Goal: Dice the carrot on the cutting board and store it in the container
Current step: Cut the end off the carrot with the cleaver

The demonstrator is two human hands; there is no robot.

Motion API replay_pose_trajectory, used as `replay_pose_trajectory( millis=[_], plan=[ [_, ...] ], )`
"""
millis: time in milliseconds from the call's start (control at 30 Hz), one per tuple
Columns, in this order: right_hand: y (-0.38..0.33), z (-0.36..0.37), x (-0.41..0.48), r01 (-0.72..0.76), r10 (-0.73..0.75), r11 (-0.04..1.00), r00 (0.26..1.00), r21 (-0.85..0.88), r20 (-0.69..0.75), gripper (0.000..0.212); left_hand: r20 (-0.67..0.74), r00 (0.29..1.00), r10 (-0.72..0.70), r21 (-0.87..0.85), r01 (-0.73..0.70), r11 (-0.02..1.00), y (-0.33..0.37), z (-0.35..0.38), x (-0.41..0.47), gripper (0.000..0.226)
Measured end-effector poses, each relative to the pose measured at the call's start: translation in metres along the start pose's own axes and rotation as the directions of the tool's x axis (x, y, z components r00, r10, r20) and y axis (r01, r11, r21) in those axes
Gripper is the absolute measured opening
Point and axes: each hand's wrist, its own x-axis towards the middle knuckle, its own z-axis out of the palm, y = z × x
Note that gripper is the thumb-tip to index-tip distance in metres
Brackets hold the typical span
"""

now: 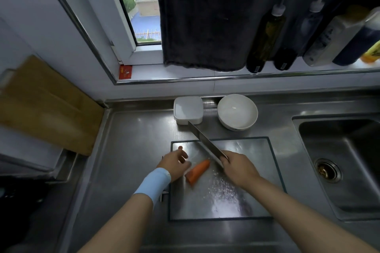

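Note:
An orange carrot piece [197, 171] lies whole on the steel cutting board [250, 172], pointing up and right. My left hand [174, 163] hovers just left of it with fingers spread, holding nothing; a blue band wraps that wrist. My right hand [238, 168] grips the handle of a cleaver [205, 142], whose blade is raised and angled toward the back left, above the carrot's tip. A white lidded container [188, 110] sits behind the board, its lid on.
A white bowl [237, 112] stands right of the container. The sink [345, 162] is at the right. Several bottles [267, 37] and a dark cloth [203, 16] line the windowsill. A wooden board [47, 107] leans at the left.

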Motion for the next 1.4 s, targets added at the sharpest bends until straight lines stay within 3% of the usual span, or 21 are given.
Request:
replay_pose_trajectory(
  millis=[100, 200, 300, 433, 467, 533, 567, 667, 733, 1100, 1400],
  plan=[
    [0.003, -0.003, -0.005, -0.040, 0.040, 0.999, 0.999, -0.008, -0.002, 0.025, 0.135, 0.990, -0.040, 0.086, 0.029, 0.996, 0.023, 0.014, -0.012, 0.055],
    [0.009, -0.006, -0.012, -0.069, 0.069, 0.998, 0.998, 0.001, -0.010, 0.023, 0.145, 0.987, -0.071, 0.140, 0.050, 0.989, 0.037, 0.027, -0.012, 0.041],
    [0.016, -0.007, -0.019, -0.096, 0.096, 0.995, 0.995, 0.000, -0.004, 0.026, 0.117, 0.981, -0.154, -0.101, 0.166, 0.981, 0.043, 0.045, -0.008, 0.038],
    [0.027, -0.004, -0.026, -0.142, 0.142, 0.990, 0.990, 0.020, 0.020, 0.028, 0.077, 0.986, -0.147, -0.383, 0.165, 0.909, 0.049, 0.064, -0.009, 0.026],
    [0.029, -0.003, -0.028, -0.152, 0.152, 0.988, 0.988, 0.030, 0.028, 0.028, 0.045, 0.993, -0.111, -0.364, 0.120, 0.924, 0.049, 0.064, -0.010, 0.018],
    [0.032, -0.002, -0.029, -0.166, 0.164, 0.985, 0.986, 0.053, 0.037, 0.027, -0.047, 0.997, 0.066, -0.138, -0.072, 0.988, 0.044, 0.061, -0.009, 0.002],
    [0.033, -0.001, -0.029, -0.169, 0.166, 0.984, 0.985, 0.063, 0.039, 0.027, -0.071, 0.980, 0.185, -0.010, -0.186, 0.983, 0.040, 0.058, -0.009, 0.007],
    [0.034, 0.000, -0.029, -0.167, 0.163, 0.981, 0.986, 0.100, 0.041, 0.024, -0.006, 0.859, 0.511, 0.217, -0.498, 0.840, 0.030, 0.055, -0.005, 0.029],
    [0.035, 0.000, -0.028, -0.164, 0.161, 0.980, 0.986, 0.115, 0.041, 0.023, 0.033, 0.785, 0.619, 0.294, -0.599, 0.744, 0.026, 0.058, -0.003, 0.034],
    [0.047, -0.014, -0.025, -0.154, 0.151, 0.985, 0.988, 0.082, 0.041, 0.031, -0.055, 0.591, 0.805, 0.367, -0.738, 0.566, 0.035, 0.084, 0.000, 0.022],
    [0.043, -0.003, -0.032, -0.112, 0.108, 0.993, 0.991, 0.048, 0.077, 0.028, -0.065, 0.547, 0.835, 0.356, -0.769, 0.532, 0.035, 0.099, 0.004, 0.013]
  ],
)
